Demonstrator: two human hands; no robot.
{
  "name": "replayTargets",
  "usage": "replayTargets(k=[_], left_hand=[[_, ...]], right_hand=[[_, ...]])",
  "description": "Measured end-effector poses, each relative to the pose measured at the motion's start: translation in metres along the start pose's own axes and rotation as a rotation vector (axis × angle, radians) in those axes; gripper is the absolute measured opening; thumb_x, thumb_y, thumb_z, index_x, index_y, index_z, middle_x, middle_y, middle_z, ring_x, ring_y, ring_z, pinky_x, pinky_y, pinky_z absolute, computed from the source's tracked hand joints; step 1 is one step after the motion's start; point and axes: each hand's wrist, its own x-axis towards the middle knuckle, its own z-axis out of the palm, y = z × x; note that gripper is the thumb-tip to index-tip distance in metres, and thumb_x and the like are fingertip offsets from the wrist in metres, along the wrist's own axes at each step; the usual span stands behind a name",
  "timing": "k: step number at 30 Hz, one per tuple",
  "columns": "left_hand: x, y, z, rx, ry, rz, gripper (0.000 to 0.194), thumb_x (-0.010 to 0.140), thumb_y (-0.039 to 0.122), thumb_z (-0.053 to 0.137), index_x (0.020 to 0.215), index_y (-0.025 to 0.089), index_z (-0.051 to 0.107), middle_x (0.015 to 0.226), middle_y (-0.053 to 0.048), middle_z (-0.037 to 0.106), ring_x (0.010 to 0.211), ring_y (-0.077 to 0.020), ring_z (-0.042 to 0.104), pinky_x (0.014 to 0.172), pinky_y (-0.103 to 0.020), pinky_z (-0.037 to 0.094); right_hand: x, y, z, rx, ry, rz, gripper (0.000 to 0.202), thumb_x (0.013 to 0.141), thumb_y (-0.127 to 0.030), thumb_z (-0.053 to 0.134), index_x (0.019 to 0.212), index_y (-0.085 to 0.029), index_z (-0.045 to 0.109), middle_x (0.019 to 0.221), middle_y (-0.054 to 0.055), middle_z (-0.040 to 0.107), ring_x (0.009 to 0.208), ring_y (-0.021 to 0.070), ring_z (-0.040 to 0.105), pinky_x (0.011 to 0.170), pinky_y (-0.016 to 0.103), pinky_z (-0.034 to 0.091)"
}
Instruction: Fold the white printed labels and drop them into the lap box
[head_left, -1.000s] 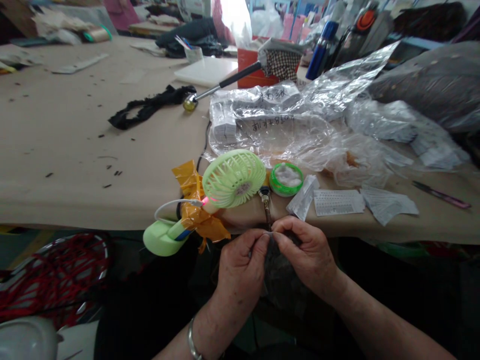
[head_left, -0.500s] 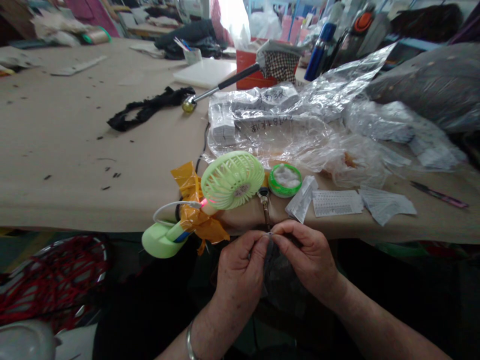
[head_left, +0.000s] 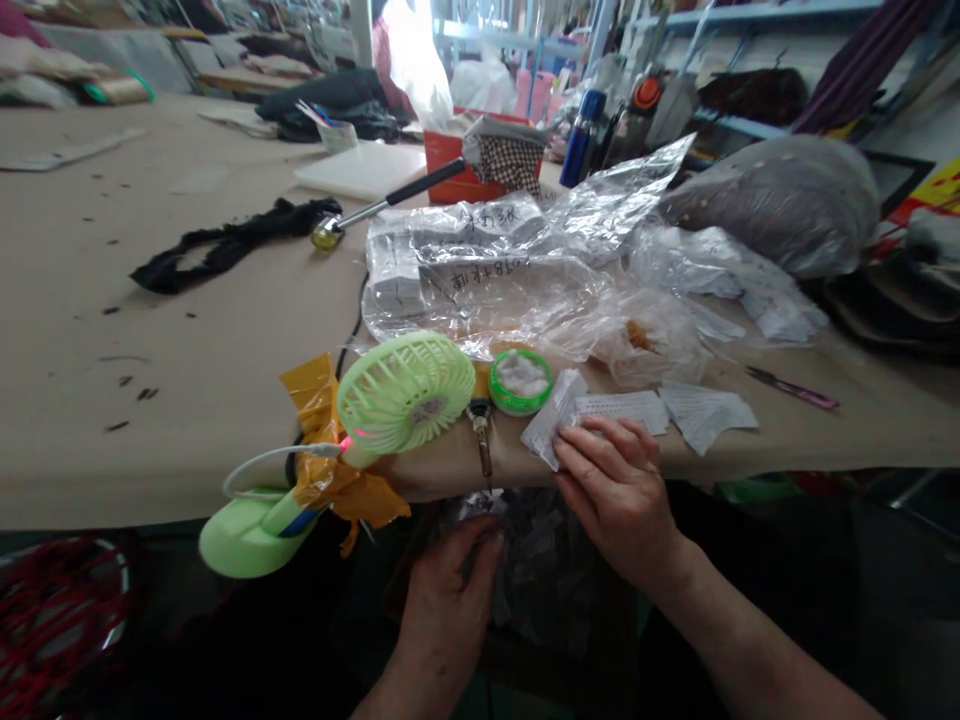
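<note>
My right hand (head_left: 619,495) lies over the white printed paper labels (head_left: 551,425) near the table's front edge, its fingers stretched out and fingertips touching the folded stack. Below the edge, my left hand (head_left: 450,590) has half-curled fingers, with a gap between thumb and forefinger. Nothing clear shows in it. Close above those fingertips, a tool that looks like a soldering iron (head_left: 482,440) points down over the edge. Many white and grey scraps (head_left: 544,570) lie beneath, between my hands. A green round tub (head_left: 521,382) with white fluffy stuff stands beside the labels.
A light-green fan (head_left: 409,395) is taped at the table edge, left of the iron. Behind lie clear plastic bags (head_left: 495,285), a metal-shafted tool with a black handle (head_left: 390,200) and a black cloth strip (head_left: 232,245). A pink-handled cutter-like tool (head_left: 791,388) rests at right.
My hands, pinched together at the iron's tip before, have parted. The right one has moved up onto the labels; the left has dropped slightly and loosened. The view has swung to the right.
</note>
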Motion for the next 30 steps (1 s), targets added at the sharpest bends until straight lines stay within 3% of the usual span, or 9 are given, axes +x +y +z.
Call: replayTargets(k=[8,14,18,21,24,27,30], left_hand=[[0.004,0.044,0.013,-0.297,-0.1,-0.132,0.011,0.075,0.023,0.063,0.071,0.017,0.072,0.068,-0.004,0.07,0.07,-0.0191,0.062,0.067,-0.026,0.046],[0.008,0.065,0.028,-0.807,-0.263,-0.394,0.021,0.081,0.033,0.062,0.08,0.013,0.068,0.078,-0.007,0.068,0.072,-0.018,0.063,0.066,-0.028,0.05],[0.011,0.076,0.036,-1.103,-0.366,-0.438,0.028,0.087,0.037,0.057,0.093,0.011,0.067,0.083,-0.007,0.067,0.07,-0.0144,0.062,0.063,-0.025,0.05],[0.014,0.082,0.042,-1.13,-0.373,-0.467,0.021,0.083,0.03,0.064,0.088,0.01,0.068,0.076,-0.005,0.067,0.06,-0.0093,0.058,0.051,-0.016,0.044],[0.015,0.084,0.046,-1.094,-0.359,-0.496,0.013,0.078,0.021,0.068,0.083,0.009,0.067,0.069,-0.004,0.066,0.055,-0.0072,0.057,0.05,-0.014,0.043],[0.015,0.082,0.049,-1.002,-0.336,-0.525,0.015,0.078,0.022,0.067,0.087,0.01,0.066,0.069,-0.005,0.067,0.056,-0.0102,0.059,0.055,-0.02,0.048],[0.013,0.079,0.051,-0.88,-0.33,-0.537,0.018,0.079,0.026,0.065,0.088,0.01,0.065,0.066,-0.006,0.068,0.056,-0.0128,0.061,0.056,-0.023,0.049]], right_hand=[[-0.001,0.01,-0.002,0.155,0.097,-0.026,0.015,0.084,-0.013,0.06,0.09,-0.025,0.067,0.094,-0.002,0.073,0.101,0.0177,0.062,0.105,0.044,0.031],[-0.004,0.012,-0.006,0.265,0.139,-0.058,0.014,0.084,-0.014,0.059,0.088,-0.025,0.066,0.095,-0.001,0.072,0.104,0.0197,0.06,0.102,0.046,0.034],[-0.017,0.002,-0.015,0.323,0.117,-0.111,0.011,0.087,-0.017,0.056,0.085,-0.023,0.065,0.093,0.0,0.072,0.103,0.0204,0.06,0.098,0.045,0.038],[-0.027,-0.005,-0.022,0.35,0.068,-0.149,0.014,0.089,-0.017,0.054,0.087,-0.024,0.065,0.092,-0.002,0.072,0.103,0.0186,0.06,0.099,0.043,0.038],[-0.031,-0.001,-0.028,0.342,0.03,-0.151,0.014,0.089,-0.017,0.055,0.097,-0.024,0.065,0.095,-0.001,0.071,0.104,0.0186,0.059,0.097,0.041,0.04],[-0.025,0.013,-0.03,0.224,0.026,-0.061,0.026,0.087,-0.02,0.057,0.112,-0.019,0.06,0.105,0.007,0.068,0.108,0.0233,0.056,0.093,0.043,0.043],[-0.018,0.026,-0.026,0.004,-0.031,0.055,0.03,0.087,-0.02,0.056,0.116,-0.015,0.06,0.113,0.011,0.064,0.109,0.0274,0.054,0.092,0.045,0.043]])
